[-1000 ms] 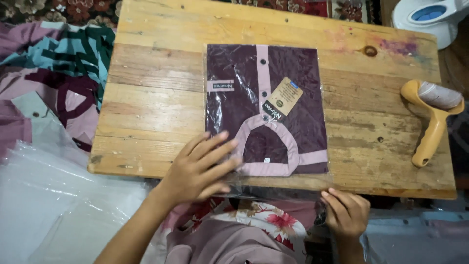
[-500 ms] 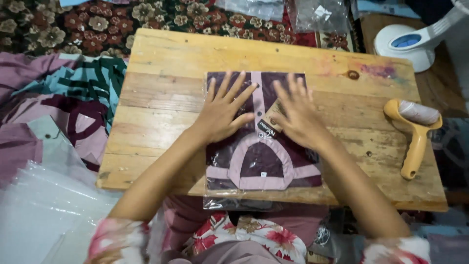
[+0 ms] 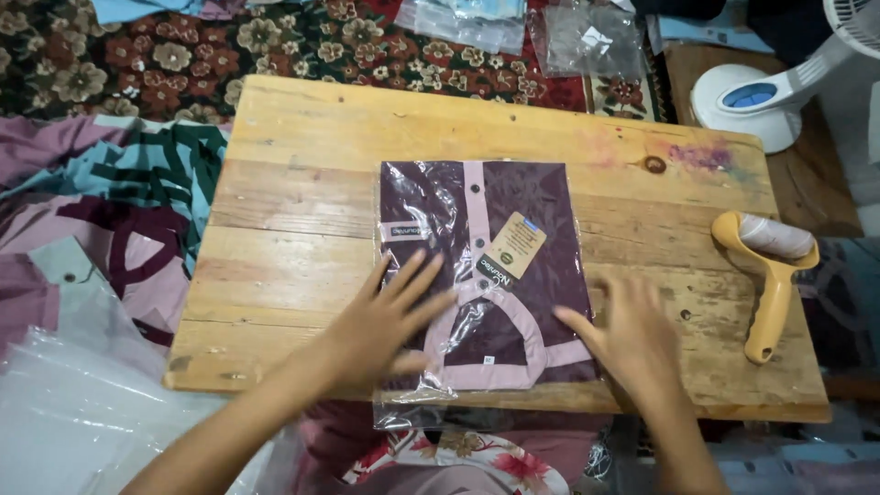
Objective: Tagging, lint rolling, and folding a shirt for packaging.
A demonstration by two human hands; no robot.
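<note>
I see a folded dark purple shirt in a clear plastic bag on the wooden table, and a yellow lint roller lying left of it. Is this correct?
Not quite. In the head view the yellow lint roller lies to the right of the folded dark purple shirt in its clear plastic bag, not left. Both do rest on the wooden table.

Both forearms reach forward, left hand point(image 3: 380, 325) and right hand point(image 3: 628, 339) flat, palms down, fingers spread.

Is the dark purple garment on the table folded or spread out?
Folded. The garment lies as a flat, neat rectangle inside a clear plastic bag on the wooden table, its pink collar and button strip facing up.
</note>
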